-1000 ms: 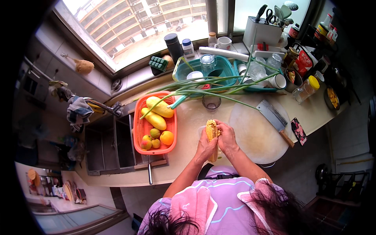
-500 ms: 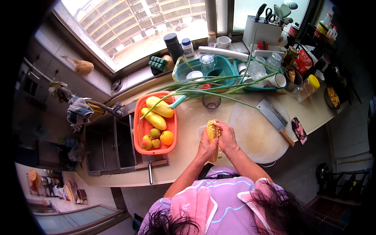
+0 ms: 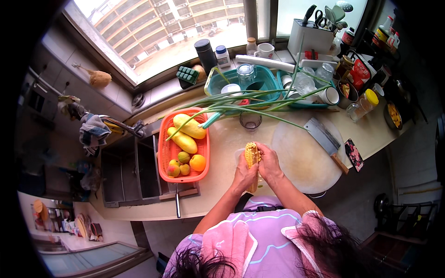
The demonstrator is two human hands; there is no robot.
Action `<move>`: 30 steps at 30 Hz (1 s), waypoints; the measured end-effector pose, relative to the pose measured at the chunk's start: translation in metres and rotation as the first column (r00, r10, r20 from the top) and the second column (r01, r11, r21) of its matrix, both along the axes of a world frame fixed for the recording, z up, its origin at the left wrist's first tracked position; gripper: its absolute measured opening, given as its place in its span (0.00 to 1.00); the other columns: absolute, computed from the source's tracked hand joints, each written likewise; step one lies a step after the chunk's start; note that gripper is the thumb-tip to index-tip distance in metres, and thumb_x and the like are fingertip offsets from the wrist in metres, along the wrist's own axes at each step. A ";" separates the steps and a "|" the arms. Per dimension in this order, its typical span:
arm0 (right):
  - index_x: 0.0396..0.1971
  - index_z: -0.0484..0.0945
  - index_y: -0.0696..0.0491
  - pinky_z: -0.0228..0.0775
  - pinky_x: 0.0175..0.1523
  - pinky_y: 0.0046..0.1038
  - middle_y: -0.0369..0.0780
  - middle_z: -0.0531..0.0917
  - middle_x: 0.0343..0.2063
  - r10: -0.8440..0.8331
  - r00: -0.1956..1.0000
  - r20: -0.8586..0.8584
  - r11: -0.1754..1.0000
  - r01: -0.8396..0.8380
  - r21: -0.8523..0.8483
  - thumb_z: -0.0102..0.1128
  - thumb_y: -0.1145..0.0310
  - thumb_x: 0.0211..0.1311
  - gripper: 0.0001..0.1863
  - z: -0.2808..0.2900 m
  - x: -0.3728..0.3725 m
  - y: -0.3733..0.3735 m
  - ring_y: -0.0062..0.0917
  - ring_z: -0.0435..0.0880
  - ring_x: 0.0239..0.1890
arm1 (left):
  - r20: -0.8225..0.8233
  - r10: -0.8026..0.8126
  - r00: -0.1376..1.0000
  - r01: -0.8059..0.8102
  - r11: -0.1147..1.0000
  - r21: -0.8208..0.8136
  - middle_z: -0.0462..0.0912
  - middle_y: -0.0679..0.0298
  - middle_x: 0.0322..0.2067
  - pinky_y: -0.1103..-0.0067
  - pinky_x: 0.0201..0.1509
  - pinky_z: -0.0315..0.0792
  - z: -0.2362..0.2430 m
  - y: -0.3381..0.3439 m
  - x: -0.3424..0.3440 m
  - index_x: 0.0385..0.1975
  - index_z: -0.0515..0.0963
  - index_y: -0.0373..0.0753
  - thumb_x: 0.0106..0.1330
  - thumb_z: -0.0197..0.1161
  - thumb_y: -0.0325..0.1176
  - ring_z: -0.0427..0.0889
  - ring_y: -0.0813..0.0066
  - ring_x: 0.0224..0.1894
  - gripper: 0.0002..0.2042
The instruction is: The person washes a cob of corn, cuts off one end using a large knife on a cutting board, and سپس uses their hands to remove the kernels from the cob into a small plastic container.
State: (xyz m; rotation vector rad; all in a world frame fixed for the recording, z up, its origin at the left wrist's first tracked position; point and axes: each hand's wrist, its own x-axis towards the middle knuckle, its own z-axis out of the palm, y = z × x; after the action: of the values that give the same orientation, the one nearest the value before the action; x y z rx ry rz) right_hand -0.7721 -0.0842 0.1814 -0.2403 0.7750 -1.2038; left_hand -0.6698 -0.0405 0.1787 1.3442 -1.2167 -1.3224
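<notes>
A yellow corn cob (image 3: 252, 153) stands nearly upright in front of me, its kernels still on at the upper end and a barer strip along its right side. My left hand (image 3: 244, 176) wraps round it from the left, lower down. My right hand (image 3: 269, 163) closes on its right side near the top, with the thumb and fingers against the kernels. Beneath the hands, part of a see-through container (image 3: 238, 154) shows on the counter; most of it is hidden. Beyond the cob stands an empty-looking clear glass (image 3: 251, 121).
An orange basket (image 3: 207, 160) of yellow melons and round fruit stands left, beside the sink (image 3: 121, 176). Long scallions (image 3: 259, 109) stretch across the counter's back. A round board (image 3: 296, 162) lies right, with a cleaver (image 3: 321, 134) on it and a phone (image 3: 354, 154) beside it.
Both hands keep hold of the corn cob in nearly the same place. The right-hand fingers have shifted slightly on the kernels.
</notes>
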 end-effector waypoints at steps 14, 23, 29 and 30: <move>0.55 0.67 0.66 0.66 0.58 0.26 0.46 0.77 0.48 0.143 0.970 -0.197 0.973 -0.174 -0.151 0.41 0.84 0.51 0.26 0.029 -0.002 0.015 0.29 0.76 0.51 | -0.319 0.013 0.948 0.011 0.997 0.074 0.74 0.62 0.45 0.78 0.50 0.71 0.020 -0.001 0.015 0.57 0.62 0.33 0.64 0.55 0.28 0.75 0.76 0.45 0.22; 0.50 0.73 0.65 0.66 0.57 0.24 0.44 0.79 0.47 0.125 0.825 -0.551 0.957 -0.246 -0.152 0.45 0.76 0.61 0.19 -0.010 -0.010 0.016 0.26 0.77 0.50 | -0.534 -0.019 0.846 0.123 0.979 0.160 0.76 0.60 0.43 0.76 0.48 0.75 0.022 -0.005 0.029 0.53 0.65 0.31 0.64 0.54 0.24 0.79 0.72 0.41 0.17; 0.52 0.72 0.60 0.68 0.52 0.21 0.39 0.79 0.43 0.247 0.797 -0.551 0.938 -0.340 -0.072 0.43 0.62 0.71 0.20 0.007 -0.013 0.024 0.22 0.78 0.43 | -0.731 0.064 0.680 0.081 0.984 0.161 0.75 0.59 0.45 0.72 0.55 0.72 0.014 -0.010 0.024 0.55 0.65 0.34 0.66 0.56 0.29 0.78 0.70 0.46 0.18; 0.53 0.71 0.59 0.69 0.50 0.20 0.38 0.79 0.42 0.250 0.801 -0.544 0.924 -0.365 -0.113 0.42 0.59 0.71 0.21 0.007 -0.015 0.026 0.20 0.78 0.41 | -0.733 0.063 0.678 0.080 0.984 0.159 0.75 0.59 0.45 0.72 0.55 0.72 0.014 -0.011 0.022 0.55 0.65 0.34 0.66 0.56 0.29 0.78 0.70 0.46 0.18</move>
State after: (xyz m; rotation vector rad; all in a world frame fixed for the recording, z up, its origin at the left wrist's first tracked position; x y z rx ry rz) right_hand -0.7873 -0.0581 0.1887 -0.8724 1.0281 -0.9067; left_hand -0.6481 -0.0519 0.1929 0.7490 -0.5378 -1.7730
